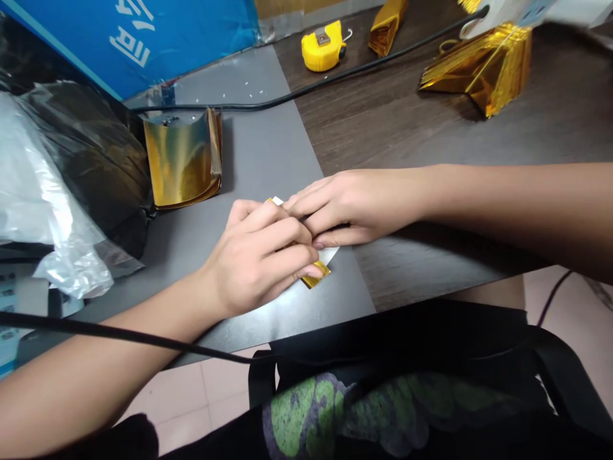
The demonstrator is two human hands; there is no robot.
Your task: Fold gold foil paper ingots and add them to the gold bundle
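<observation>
A piece of gold foil paper (318, 275) with a white side lies on the grey part of the desk, mostly hidden beneath both hands. Its gold corner shows below my left hand, and white edges peek out above and between the fingers. My left hand (268, 255) has its fingers bent over the paper, pressing it down. From the right, my right hand (352, 204) meets it, with the fingers together on the paper and the thumb by its white side. The fingertips of the two hands touch or nearly touch.
A curved stack of gold paper (182, 160) stands at left, beside a black plastic bag (96, 134). Behind are a blue box (191, 32), a yellow tape measure (322, 48) and a black cable (268, 102). Fanned folded gold paper (498, 70) lies back right. Another cable (119, 332) crosses in front.
</observation>
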